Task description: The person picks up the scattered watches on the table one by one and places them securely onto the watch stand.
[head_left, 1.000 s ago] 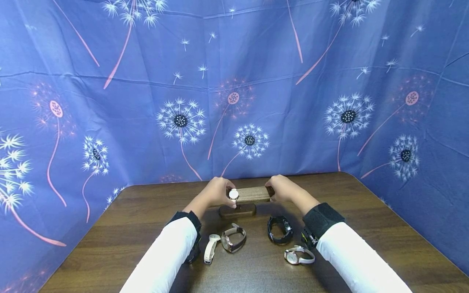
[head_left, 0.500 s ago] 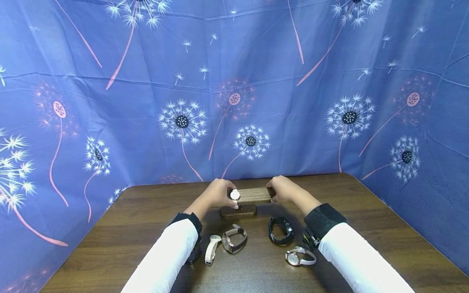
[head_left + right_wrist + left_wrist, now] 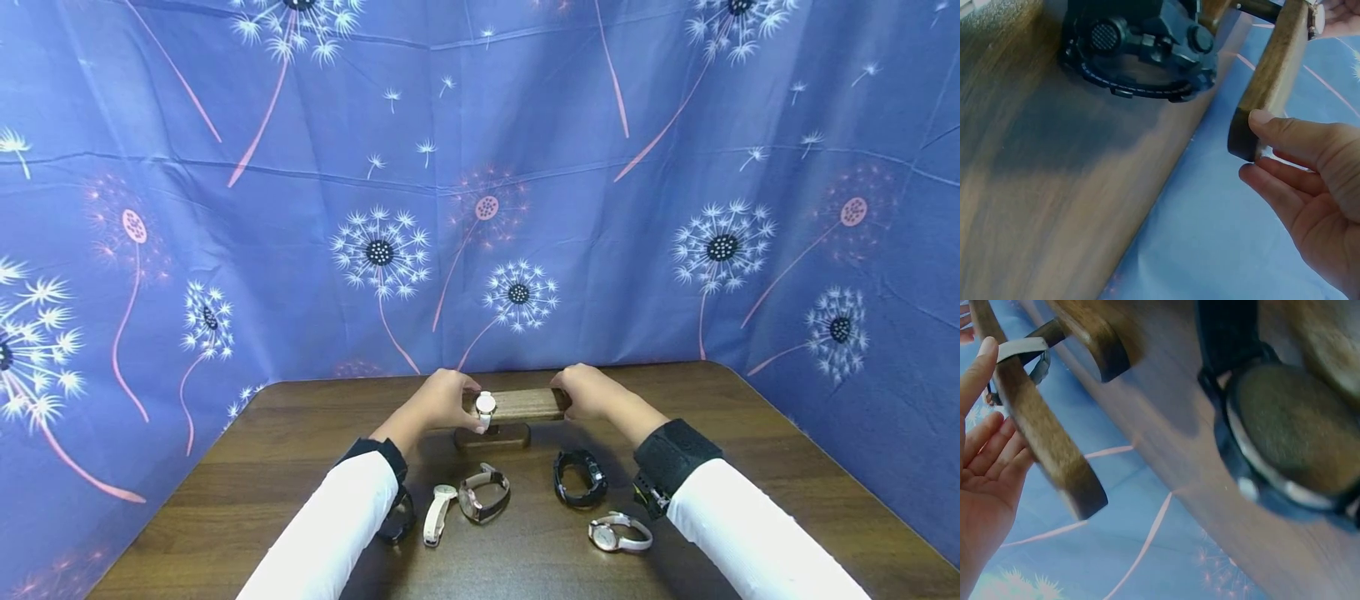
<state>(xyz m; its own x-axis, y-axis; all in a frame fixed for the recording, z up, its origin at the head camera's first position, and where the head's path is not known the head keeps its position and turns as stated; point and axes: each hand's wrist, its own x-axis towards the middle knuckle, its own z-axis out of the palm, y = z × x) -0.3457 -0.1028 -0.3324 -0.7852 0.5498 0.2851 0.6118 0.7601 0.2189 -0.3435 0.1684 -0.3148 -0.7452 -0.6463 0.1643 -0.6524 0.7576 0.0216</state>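
Observation:
A wooden T-shaped watch stand (image 3: 528, 404) has a white-strapped wristwatch (image 3: 485, 404) looped round the left part of its bar. My left hand (image 3: 438, 402) pinches at the left edge of this watch, its thumb against the strap and its fingers behind the bar (image 3: 1054, 434). With thumb and fingertips, my right hand (image 3: 592, 392) grips the bar's right end; the right wrist view shows this hand (image 3: 1319, 169) at the dark end face. The stand's foot (image 3: 491, 436) rests on the table below the bar.
Nearer me on the table (image 3: 300, 467) lie a cream watch (image 3: 438, 517), a brown-strapped watch (image 3: 483, 493), a black chunky watch (image 3: 580, 479) and a pale-strapped watch (image 3: 618, 533). A dark round-faced watch (image 3: 397, 517) is by my left wrist. A blue dandelion-print cloth (image 3: 480, 125) hangs behind.
The head view has shifted slightly. My left hand has eased a little to the left against the white watch. My right hand keeps its grip on the bar's end.

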